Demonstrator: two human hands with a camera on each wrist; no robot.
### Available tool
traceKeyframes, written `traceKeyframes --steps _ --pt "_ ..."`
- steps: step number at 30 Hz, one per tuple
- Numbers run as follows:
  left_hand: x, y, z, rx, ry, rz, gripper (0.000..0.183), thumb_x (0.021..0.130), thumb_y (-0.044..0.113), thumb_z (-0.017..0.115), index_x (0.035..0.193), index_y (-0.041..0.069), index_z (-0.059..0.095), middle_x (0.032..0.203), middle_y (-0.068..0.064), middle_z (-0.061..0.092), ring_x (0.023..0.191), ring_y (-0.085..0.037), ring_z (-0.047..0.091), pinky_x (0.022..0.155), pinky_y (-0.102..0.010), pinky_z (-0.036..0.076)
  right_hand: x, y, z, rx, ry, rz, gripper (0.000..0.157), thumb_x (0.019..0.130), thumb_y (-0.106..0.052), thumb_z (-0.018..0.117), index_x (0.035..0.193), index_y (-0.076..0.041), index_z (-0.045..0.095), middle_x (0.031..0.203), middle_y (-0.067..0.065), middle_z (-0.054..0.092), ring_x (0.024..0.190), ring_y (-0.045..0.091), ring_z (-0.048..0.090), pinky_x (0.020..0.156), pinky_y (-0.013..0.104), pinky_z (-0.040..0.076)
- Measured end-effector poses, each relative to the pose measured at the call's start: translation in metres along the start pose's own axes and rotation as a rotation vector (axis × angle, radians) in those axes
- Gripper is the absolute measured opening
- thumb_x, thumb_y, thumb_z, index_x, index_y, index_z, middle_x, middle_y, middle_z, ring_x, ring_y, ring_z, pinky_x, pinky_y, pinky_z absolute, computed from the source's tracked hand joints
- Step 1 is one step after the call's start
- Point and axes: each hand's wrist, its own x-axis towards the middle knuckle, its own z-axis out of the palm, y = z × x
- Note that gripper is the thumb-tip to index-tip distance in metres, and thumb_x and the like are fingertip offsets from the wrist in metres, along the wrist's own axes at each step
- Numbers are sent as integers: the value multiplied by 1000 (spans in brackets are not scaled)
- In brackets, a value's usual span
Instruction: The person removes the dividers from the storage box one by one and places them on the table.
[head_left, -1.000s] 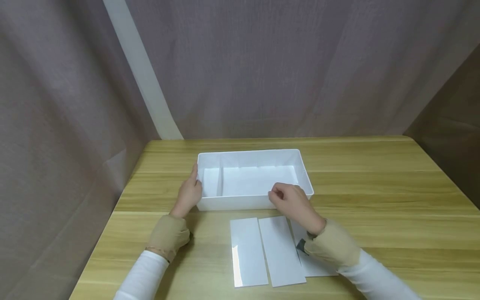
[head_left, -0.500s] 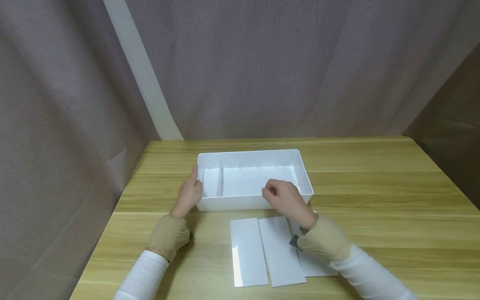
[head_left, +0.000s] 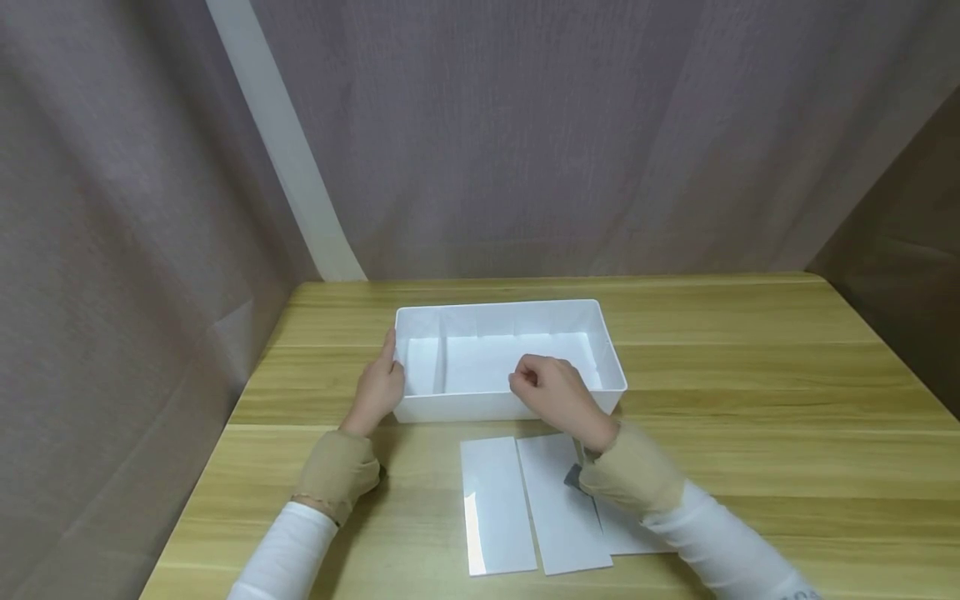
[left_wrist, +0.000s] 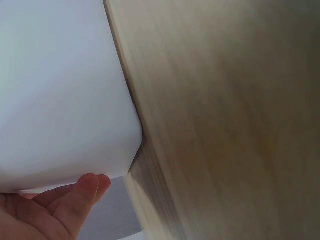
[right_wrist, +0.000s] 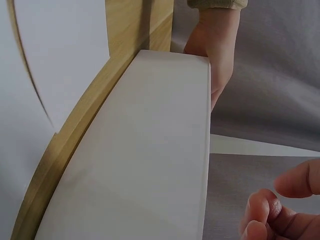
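Observation:
A white rectangular storage box [head_left: 465, 407] with one divider [head_left: 439, 358] near its left end stands on the wooden table. At that left end, my left hand [head_left: 378, 385] holds the end wall by the rim; the left wrist view has its fingertips [left_wrist: 90, 184] against the outer face. Over the front rim, toward the right, hovers my right hand [head_left: 553, 390] with curled fingers. Thumb and forefinger stand apart in the right wrist view, nothing between them. In front of the box lie white flat panels [head_left: 498, 508], the rightmost partly hidden under my right wrist.
The wooden table [head_left: 750, 400] extends to the right of the box. Grey-brown curtains [head_left: 525, 142] hang behind and along the left, with a pale strip [head_left: 285, 142] running down the back. Another dark cloth [head_left: 900, 242] borders the right side.
My right hand has moved left along the box's front rim, its forearm following over the panels. The left hand, box and panels keep their places.

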Motion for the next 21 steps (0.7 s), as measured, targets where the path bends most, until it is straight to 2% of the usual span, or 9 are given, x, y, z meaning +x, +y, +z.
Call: traceKeyframes --steps 4,11,15,21 --pt "0 0 0 4 7 3 55 92 13 28 143 12 10 129 -27 42 58 -24 43 62 -37 42 4 -1 3 5 -19 13 17 79 -13 49 64 -10 55 53 -4 43 50 10 38 48 22 32" --pt "-1 1 0 -5 3 -12 55 91 14 28 143 14 11 107 -32 53 51 -21 35 51 -32 36 6 0 7 9 -43 30 17 80 -14 49 64 -9 55 54 -3 43 51 10 38 49 23 32" --pt "-2 2 -1 -2 8 -1 54 91 13 28 143 12 11 122 -30 47 53 -21 38 55 -31 38 8 -1 9 6 -37 24 17 79 -14 49 64 -10 55 54 -4 44 51 10 39 49 22 32" --pt "-2 1 -1 -4 12 12 54 91 13 28 143 10 12 128 -28 43 54 -23 39 57 -35 41 11 -4 13 -2 -42 7 16 79 -13 50 64 -9 55 55 -3 45 52 10 40 50 22 33"
